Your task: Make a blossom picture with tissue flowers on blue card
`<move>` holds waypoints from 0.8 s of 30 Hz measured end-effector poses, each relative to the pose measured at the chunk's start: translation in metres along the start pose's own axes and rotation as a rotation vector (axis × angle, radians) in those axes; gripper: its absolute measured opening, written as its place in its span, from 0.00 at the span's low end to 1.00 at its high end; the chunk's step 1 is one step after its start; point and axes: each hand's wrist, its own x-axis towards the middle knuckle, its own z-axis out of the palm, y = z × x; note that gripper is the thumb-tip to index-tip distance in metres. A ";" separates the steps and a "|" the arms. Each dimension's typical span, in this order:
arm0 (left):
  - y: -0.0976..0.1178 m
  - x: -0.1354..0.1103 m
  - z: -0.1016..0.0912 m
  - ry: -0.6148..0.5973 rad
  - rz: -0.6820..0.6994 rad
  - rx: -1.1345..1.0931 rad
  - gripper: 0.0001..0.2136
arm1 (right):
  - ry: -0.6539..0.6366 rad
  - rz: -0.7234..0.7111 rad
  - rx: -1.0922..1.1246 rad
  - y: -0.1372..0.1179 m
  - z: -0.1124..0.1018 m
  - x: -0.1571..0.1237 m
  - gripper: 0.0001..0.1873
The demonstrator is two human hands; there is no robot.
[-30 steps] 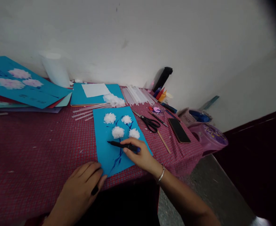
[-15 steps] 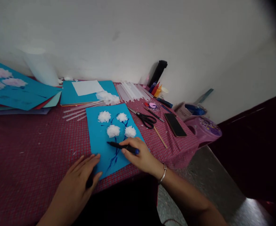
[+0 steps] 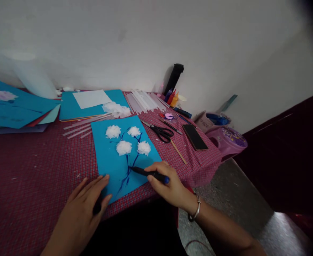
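Observation:
A black marker [image 3: 152,174] with a blue end is pinched in my right hand [image 3: 171,185], its tip on the blue painted stems of a blue sheet [image 3: 105,160]. White crumpled-paper flowers [image 3: 123,147] sit in a cluster on the upper half of this sheet. My left hand [image 3: 83,209] rests at the sheet's lower left corner, fingertips on its edge. Tucked between its thumb and fingers is a small black piece [image 3: 97,207], which looks like a marker cap; most of it is hidden.
Right of the sheet lie black scissors [image 3: 162,133], a wooden stick [image 3: 178,152], a brush and a phone [image 3: 195,137]. Paint bottles [image 3: 172,97] and white strips [image 3: 144,100] are at the back. Another flowered blue sheet [image 3: 20,110] lies left. A pink stool [image 3: 227,142] stands beyond the table's right end.
My right hand has moved the marker rightward, so its tip went from bare paper left of the stems onto the stems. My left hand stays at the corner. The view has shifted slightly.

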 end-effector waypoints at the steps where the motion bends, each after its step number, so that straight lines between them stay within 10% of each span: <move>1: 0.000 0.000 0.000 0.000 0.004 0.004 0.20 | 0.026 0.041 0.083 0.003 0.001 -0.001 0.09; 8: 0.002 0.004 0.000 0.038 0.112 0.077 0.18 | 0.019 0.194 0.645 0.027 0.005 0.003 0.18; 24: 0.005 0.003 -0.001 0.038 0.125 0.130 0.18 | 0.068 -0.104 0.101 0.025 0.006 -0.004 0.13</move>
